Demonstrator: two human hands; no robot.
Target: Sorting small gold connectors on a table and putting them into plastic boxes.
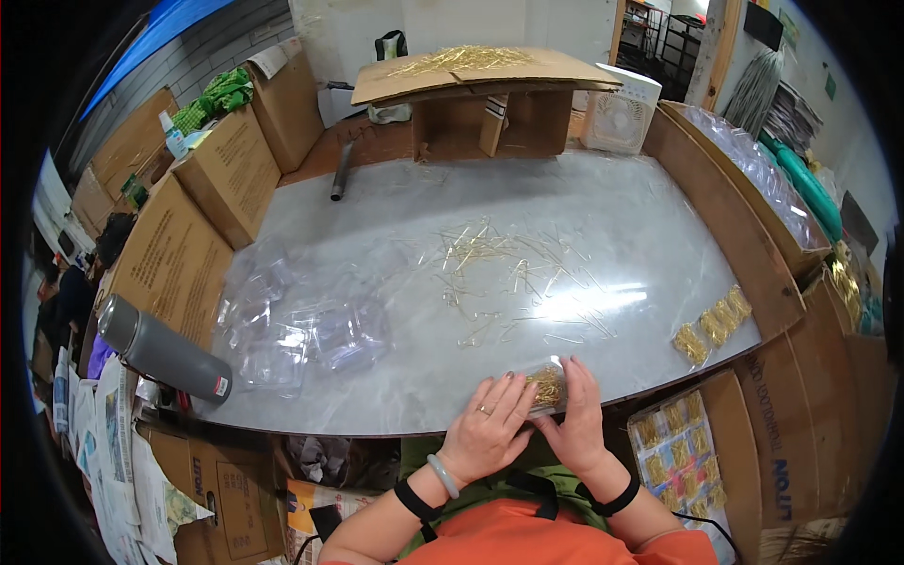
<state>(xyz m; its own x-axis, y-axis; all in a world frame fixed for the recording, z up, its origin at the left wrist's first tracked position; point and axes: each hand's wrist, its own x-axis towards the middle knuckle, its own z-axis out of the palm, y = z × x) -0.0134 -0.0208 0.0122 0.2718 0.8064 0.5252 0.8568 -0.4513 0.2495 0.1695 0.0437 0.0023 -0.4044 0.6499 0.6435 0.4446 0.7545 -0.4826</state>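
Observation:
At the table's near edge is a small clear plastic box [547,387] packed with gold-coloured wire pieces. My left hand [485,424] has its fingers pressed together against the box's left side. From the right, my right hand [576,419] grips it with the fingers upright along its side and the thumb low. The box's underside is hidden. Loose gold wire hooks [480,250] are scattered beyond my hands across the grey tabletop [395,212]. Several filled clear boxes [716,323] stand in a row by the right edge.
Empty clear plastic boxes [311,330] lie heaped on the left, beside a grey bottle [165,348]. Cardboard cartons [179,264] line the left edge. At the back, a cardboard sheet [565,73] carries more gold wire, near a white fan [621,111]. A dark tube [341,171] lies back left.

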